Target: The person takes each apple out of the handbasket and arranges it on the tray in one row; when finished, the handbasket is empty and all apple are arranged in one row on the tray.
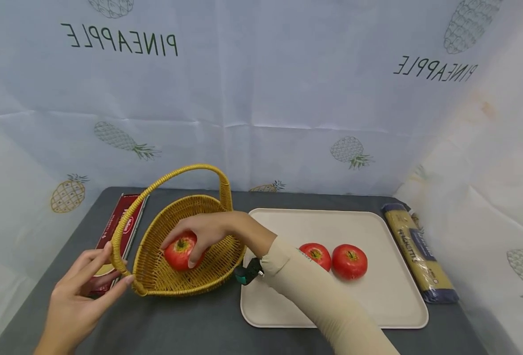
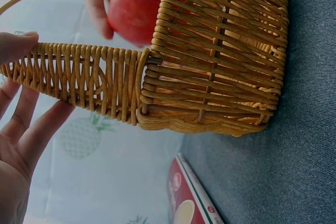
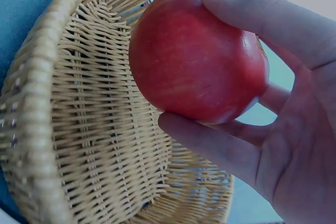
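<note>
A yellow-brown wicker basket (image 1: pixel 219 264) with a tall arched handle (image 1: pixel 168 176) stands at the left of the table. My left hand (image 1: pixel 77 298) holds the handle near its left base, thumb on one side and fingers on the other, as the left wrist view also shows. Over the basket's opening, my right hand (image 1: pixel 210 228) grips a red apple (image 1: pixel 178 256). In the right wrist view the thumb and fingers wrap the sides of this apple (image 3: pixel 194 61), with the woven inside of the basket (image 3: pixel 105 124) behind it.
Right of the basket lies a beige tray (image 1: pixel 283 222) with two red apples (image 1: pixel 350 262), one partly behind my right forearm. A yellow pasta packet (image 1: pixel 414 254) lies along the tray's right side. A red box (image 1: pixel 118 212) is left of the basket, and a pineapple-print cloth hangs behind.
</note>
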The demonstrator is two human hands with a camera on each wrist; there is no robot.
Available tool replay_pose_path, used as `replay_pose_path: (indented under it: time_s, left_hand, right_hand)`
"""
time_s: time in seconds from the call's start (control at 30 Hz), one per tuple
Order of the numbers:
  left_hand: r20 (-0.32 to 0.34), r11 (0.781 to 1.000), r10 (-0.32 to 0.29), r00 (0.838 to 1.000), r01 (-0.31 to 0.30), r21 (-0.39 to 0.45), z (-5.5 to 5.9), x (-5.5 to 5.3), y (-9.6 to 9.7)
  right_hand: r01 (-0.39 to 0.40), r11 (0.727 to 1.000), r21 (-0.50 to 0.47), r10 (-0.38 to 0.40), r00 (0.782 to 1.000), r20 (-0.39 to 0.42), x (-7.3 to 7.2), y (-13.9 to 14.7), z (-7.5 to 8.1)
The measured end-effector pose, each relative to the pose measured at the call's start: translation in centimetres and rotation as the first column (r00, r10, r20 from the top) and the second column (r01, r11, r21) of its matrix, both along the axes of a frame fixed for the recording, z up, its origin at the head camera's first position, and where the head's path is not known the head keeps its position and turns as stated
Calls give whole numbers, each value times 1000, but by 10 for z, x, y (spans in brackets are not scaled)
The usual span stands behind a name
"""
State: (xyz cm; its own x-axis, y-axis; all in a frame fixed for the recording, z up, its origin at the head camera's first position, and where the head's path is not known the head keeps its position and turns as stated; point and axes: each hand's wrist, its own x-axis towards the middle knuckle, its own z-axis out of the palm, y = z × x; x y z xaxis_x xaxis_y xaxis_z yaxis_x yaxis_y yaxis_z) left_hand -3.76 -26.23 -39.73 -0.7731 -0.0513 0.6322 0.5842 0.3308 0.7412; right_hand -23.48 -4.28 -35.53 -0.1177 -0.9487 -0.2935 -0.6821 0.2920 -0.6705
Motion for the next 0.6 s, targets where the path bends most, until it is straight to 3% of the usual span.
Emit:
replay_pose_path:
  time_s: [0.13,0.23,0.37,0.6]
  left_hand:
    - [-50,994,-73,996,76,72,-3,-5,0]
    - [-57,993,-87,995,91,79,-4,-5,0]
    - [-63,992,-90,994,95,79,-4,-4,0]
    - [-22,999,-37,999,38,30,-2,0,3]
  right_hand:
    - [45,999,-26,-45,999,3,0,16,5]
    - [72,997,-26,-72,997,20,1,29,11]
    - [73,997,-37,-73,997,11,2,46,19]
    - [115,991,-69,-117,993,-28,8,81,28]
